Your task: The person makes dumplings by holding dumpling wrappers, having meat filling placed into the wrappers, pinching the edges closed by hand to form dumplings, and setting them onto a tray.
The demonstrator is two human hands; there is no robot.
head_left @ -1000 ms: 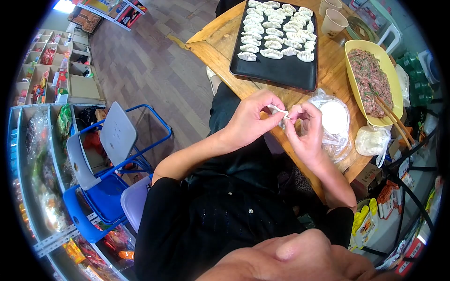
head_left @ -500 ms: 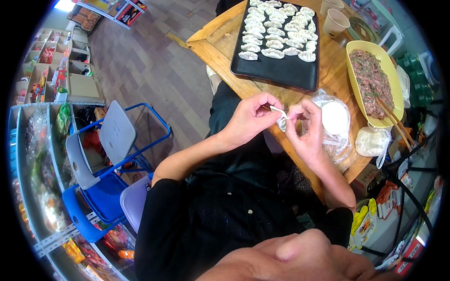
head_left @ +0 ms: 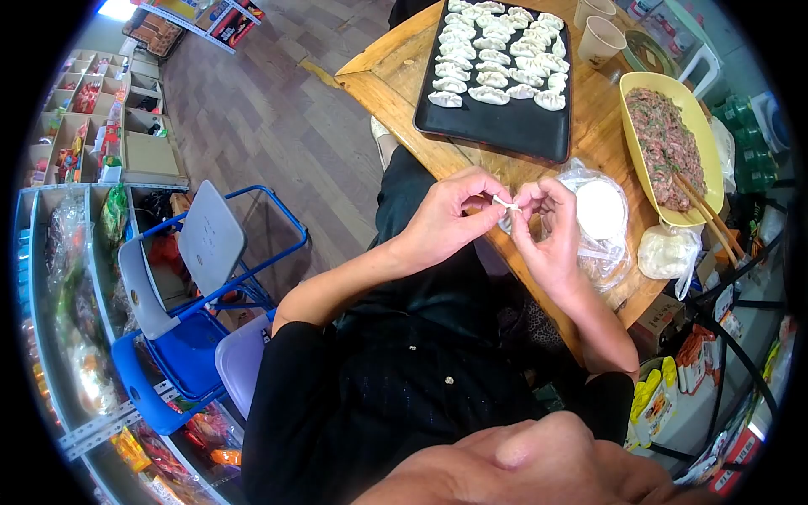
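Between my two hands is a small white dumpling (head_left: 506, 220), its upper edge pinched and most of it hidden by fingers. My left hand (head_left: 454, 212) grips one side with thumb and forefinger. From the other side my right hand (head_left: 547, 225) pinches the same edge, the fingertips of both hands almost meeting. Just right of my right hand lies a stack of round white wrappers (head_left: 601, 212) on clear plastic. Beyond my hands a black tray (head_left: 513, 128) carries rows of folded dumplings (head_left: 492, 78).
A yellow basin (head_left: 715, 181) of minced filling (head_left: 665, 139) stands at the table's right, with chopsticks (head_left: 703, 206) in it. Near it sit a bagged white lump (head_left: 669, 252) and paper cups (head_left: 601, 42). Folding chairs (head_left: 210, 240) and goods shelves (head_left: 93, 198) are at left.
My fingers have closed in along the dumpling's edge, and less of the dough shows now. The left fingertips have shifted slightly right. The tray and basin stay in place.
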